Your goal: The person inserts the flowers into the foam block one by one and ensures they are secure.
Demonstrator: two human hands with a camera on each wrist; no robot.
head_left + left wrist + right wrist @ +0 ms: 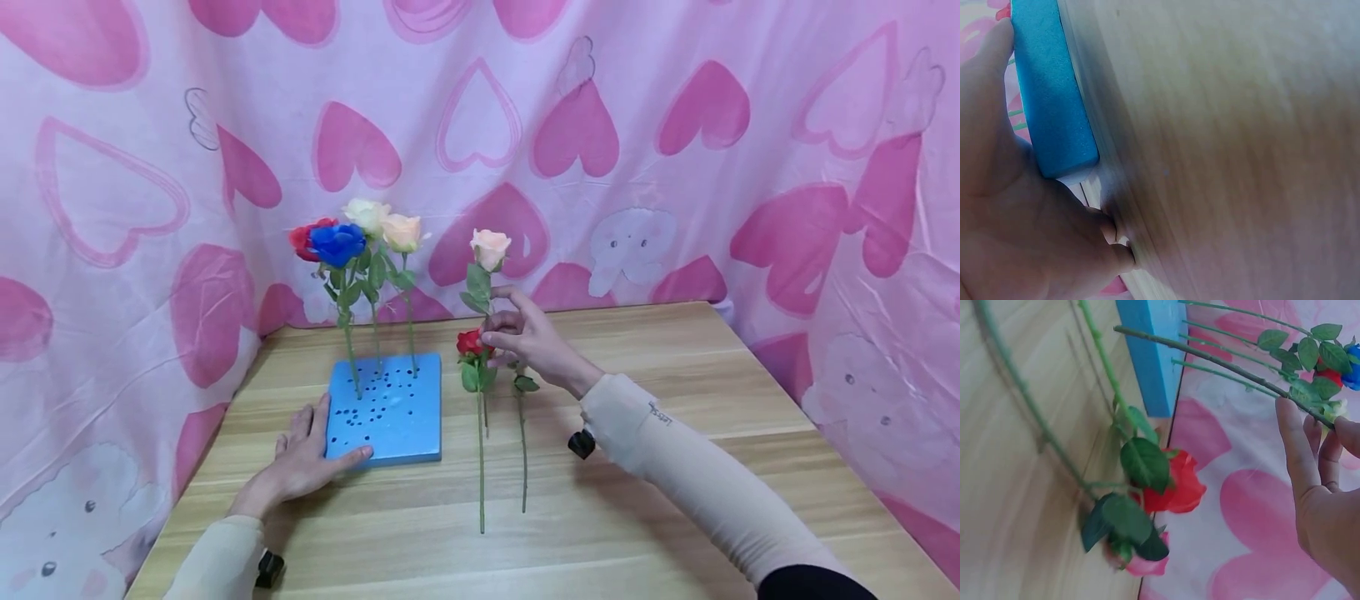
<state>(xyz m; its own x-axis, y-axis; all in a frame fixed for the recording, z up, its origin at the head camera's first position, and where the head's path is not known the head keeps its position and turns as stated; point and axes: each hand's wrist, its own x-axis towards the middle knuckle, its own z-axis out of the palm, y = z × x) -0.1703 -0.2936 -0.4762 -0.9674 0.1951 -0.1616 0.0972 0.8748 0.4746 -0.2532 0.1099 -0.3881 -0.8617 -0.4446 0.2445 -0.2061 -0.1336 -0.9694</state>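
My right hand (532,337) pinches the stem of a pale peach rose (491,248), bloom up, above the table. In the right wrist view the held stem (1210,357) slants toward the block, its bare lower end free in the air. My left hand (303,454) rests at the near left corner of a blue block (420,429) full of small holes, thumb along the front edge, fingers along the left side. Standing in the block are a red rose (302,240), a blue rose (339,245), a cream rose (366,215) and a peach rose (402,232).
Right of the block, a red rose (468,341) lies on the wooden table (637,517) with its stem toward me. Beside it lies a pink rose (1155,559), its bloom hidden behind my right hand in the head view. A pink heart-patterned curtain (637,42) hangs around the table.
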